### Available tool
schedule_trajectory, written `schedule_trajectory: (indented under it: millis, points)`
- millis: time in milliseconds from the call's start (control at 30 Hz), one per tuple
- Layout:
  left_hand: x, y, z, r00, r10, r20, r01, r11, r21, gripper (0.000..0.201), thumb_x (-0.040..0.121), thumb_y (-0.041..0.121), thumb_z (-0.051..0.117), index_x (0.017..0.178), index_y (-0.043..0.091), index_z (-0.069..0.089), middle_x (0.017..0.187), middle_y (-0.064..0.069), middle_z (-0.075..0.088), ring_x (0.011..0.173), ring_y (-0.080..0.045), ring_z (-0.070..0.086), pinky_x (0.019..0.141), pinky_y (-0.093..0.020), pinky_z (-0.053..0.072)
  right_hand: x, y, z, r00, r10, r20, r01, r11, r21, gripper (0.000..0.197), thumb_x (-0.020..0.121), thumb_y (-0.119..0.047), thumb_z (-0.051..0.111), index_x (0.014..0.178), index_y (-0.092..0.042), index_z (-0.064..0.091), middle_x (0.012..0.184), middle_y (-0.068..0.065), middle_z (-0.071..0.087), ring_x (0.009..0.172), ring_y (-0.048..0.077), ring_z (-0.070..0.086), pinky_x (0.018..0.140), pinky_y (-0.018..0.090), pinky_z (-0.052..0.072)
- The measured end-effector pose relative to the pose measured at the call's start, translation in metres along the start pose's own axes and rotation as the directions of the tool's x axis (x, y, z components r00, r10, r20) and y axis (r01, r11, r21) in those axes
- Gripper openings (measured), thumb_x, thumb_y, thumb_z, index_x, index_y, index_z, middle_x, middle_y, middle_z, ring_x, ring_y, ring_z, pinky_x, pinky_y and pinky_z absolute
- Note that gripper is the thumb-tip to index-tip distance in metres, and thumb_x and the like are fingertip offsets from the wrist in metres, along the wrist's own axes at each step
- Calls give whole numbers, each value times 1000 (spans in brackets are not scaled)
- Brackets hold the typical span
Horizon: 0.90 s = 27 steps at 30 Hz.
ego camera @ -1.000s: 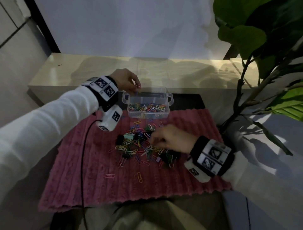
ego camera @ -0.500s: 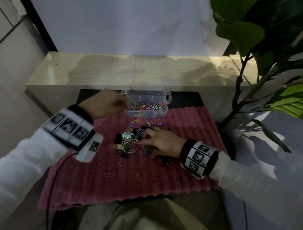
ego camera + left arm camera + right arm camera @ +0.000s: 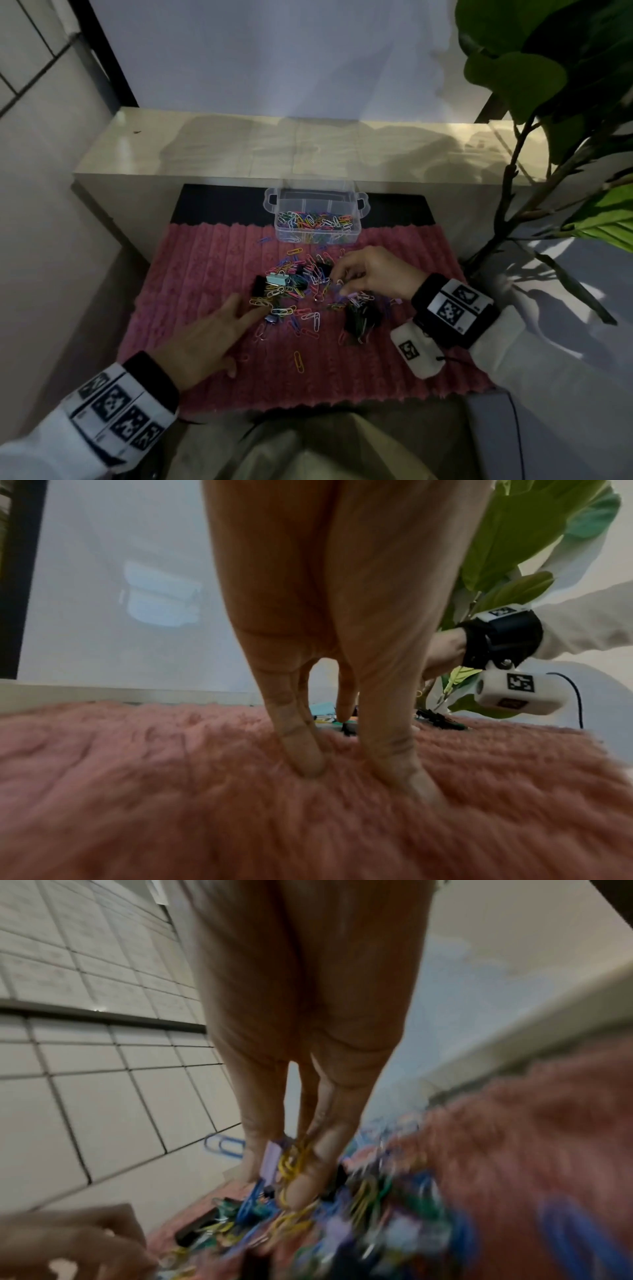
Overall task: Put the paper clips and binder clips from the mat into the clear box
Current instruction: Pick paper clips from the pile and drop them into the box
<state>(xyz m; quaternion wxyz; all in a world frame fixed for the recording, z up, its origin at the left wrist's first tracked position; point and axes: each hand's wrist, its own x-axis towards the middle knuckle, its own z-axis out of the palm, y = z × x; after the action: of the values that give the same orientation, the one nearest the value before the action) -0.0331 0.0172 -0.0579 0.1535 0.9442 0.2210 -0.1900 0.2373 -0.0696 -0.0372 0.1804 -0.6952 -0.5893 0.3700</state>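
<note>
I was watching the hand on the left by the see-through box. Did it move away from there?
Yes. The left hand has come back from the clear box toward the person, and its straight fingers now lie on the pink mat beside the clip pile.

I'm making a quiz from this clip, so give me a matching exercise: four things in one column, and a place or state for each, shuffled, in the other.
Things
1. clear box
2. left hand
3. right hand
4. orange paper clip

Places or states
A. alone on the near part of the mat
B. fingers straight, touching the mat
C. at the mat's far edge, clips inside
D. fingers curled round clips in the pile

Pairs: 1-C, 2-B, 3-D, 4-A
</note>
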Motion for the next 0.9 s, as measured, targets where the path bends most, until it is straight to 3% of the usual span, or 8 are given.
schedule_trajectory:
  millis: [100, 267, 333, 467, 567, 733, 800, 900]
  points:
    - [8, 1, -5, 1000, 15, -3, -15, 1000, -11, 96, 73, 27, 71, 144, 26, 7, 128, -4, 28, 109, -18, 47, 89, -27, 41, -1, -3, -4, 999, 5, 49, 6, 978, -208, 18, 77, -8, 71, 95, -3, 68, 81, 6, 67, 71, 8, 56, 61, 2, 37]
    - [25, 1, -13, 998, 62, 2, -62, 996, -56, 86, 72, 32, 72, 141, 25, 22, 137, -6, 27, 118, -23, 46, 96, -33, 44, 1, -6, 4, 996, -37, 81, 53, 978, -200, 16, 78, -10, 71, 92, -3, 68, 84, 8, 73, 67, 0, 57, 59, 0, 37]
    - [31, 3, -17, 999, 48, -22, -49, 996, -77, 75, 74, 31, 71, 137, 24, 31, 132, -7, 31, 113, -24, 48, 93, -32, 45, 3, -8, 6, 998, -28, 49, 32, 996, -77, 15, 76, -11, 73, 89, -7, 68, 81, 4, 71, 61, -5, 57, 65, 4, 41]
    - [40, 4, -18, 998, 21, -55, -27, 994, -108, 55, 74, 26, 71, 122, 21, 45, 121, -7, 38, 101, -24, 52, 85, -35, 47, 6, -15, 14, 992, -3, 122, -11, 994, 112, 11, 80, -4, 68, 89, -8, 65, 78, 9, 68, 59, 3, 62, 67, 22, 55]
    - [43, 3, -18, 998, 25, -57, -32, 991, -128, 51, 71, 23, 74, 116, 20, 49, 118, -6, 42, 100, -23, 52, 83, -33, 46, 15, -20, 24, 981, 20, 194, -31, 998, 56, 22, 82, -2, 65, 104, -2, 65, 86, 11, 67, 70, 17, 65, 72, 25, 57]
    - [42, -2, -23, 999, 43, 20, -40, 989, -143, 62, 68, 33, 75, 122, 24, 47, 117, -3, 40, 97, -14, 45, 86, -27, 42, 24, -26, 27, 954, -19, 301, 77, 981, -180, 35, 85, 6, 56, 117, -6, 61, 111, 13, 66, 99, 21, 64, 79, 19, 49]
    - [43, 1, -25, 999, 46, -8, -47, 980, -194, 67, 67, 43, 74, 124, 21, 46, 117, -3, 43, 101, -17, 48, 90, -30, 44, 24, -31, 32, 953, -27, 301, 109, 959, -260, 45, 82, -4, 64, 125, -9, 53, 116, 12, 60, 98, 19, 58, 78, 21, 45]
    - [51, 12, -22, 997, 30, -65, -44, 976, -212, 72, 70, 45, 70, 127, 13, 42, 120, -3, 45, 108, -18, 47, 95, -31, 41, 19, -35, 49, 948, -13, 318, 155, 891, -426, 80, 67, -31, 79, 131, -8, 36, 120, 11, 43, 104, 21, 43, 79, 36, 43]
